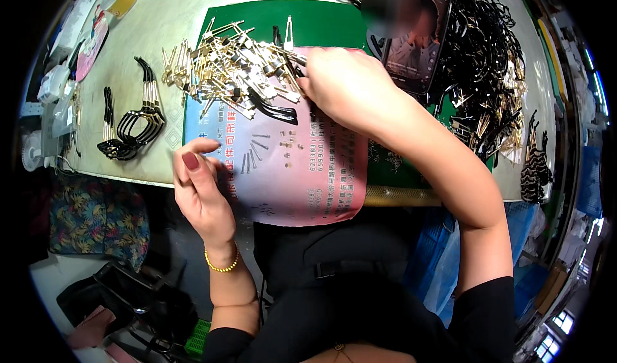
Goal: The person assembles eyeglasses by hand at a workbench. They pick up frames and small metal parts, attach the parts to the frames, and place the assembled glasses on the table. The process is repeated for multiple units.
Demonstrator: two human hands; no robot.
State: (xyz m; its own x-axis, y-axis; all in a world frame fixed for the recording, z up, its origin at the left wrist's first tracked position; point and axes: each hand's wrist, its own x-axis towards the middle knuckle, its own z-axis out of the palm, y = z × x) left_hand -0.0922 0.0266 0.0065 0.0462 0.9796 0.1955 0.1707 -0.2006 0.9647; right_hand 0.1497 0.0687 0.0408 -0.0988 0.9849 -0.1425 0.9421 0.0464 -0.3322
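Note:
On the far side of the table my right hand [347, 87] reaches to the right edge of a pile of gold metal spectacle temples [238, 61]. Its fingers are bent and closed at the dark end of a thin piece; what lies between them is mostly hidden. My left hand [204, 196] hovers at the near left edge of a printed blue and pink mat [270, 196]. Its fingers are loosely bent and apart, with nothing visible in them. Several small screws [254, 151] and tiny brass-coloured parts [287, 146] lie on the mat, nearer me than the pile.
A green board [321, 22] lies under the mat. Bundled black-tipped temples [138, 128] stand at the left. A heap of black frames [475, 48] fills the right side, beside a propped phone [414, 42]. A yellow-lidded tub [122, 1] stands far left.

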